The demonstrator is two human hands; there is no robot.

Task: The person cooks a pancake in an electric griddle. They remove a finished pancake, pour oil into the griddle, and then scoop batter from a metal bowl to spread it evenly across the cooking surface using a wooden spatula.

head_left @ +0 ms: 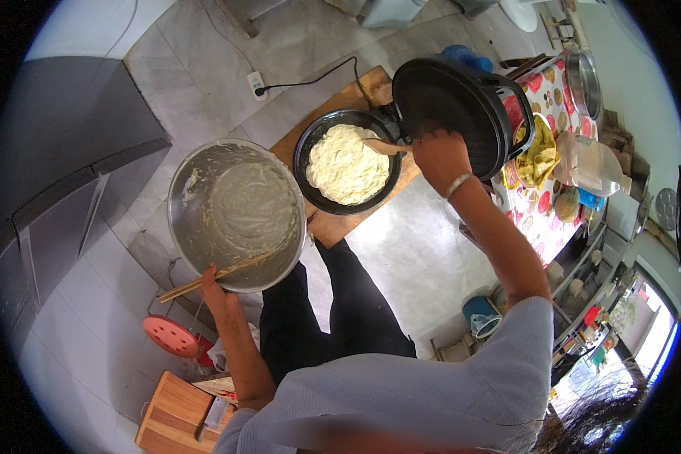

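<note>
My left hand [216,291] grips the near rim of a large metal bowl [185,200], its fingers also against a pair of wooden chopsticks [178,290] that lie across the rim. Pale batter smears coat the bowl's inside. Right of it, a round black electric pan [303,170] holds a thick, lumpy layer of pale dough [344,168]. My right hand [440,160] is closed round the handle of a wooden spatula [386,147], whose tip meets the dough's right side. The pan's black hinged lid [450,113] stands raised just beyond this hand.
A wooden bench [340,227] carries the pan. Its black cord [310,82] runs to a white power strip [256,83] on the floor. At right is a table with a patterned cloth [537,216]. A red stool [170,335] and wooden cutting board [170,412] are lower left.
</note>
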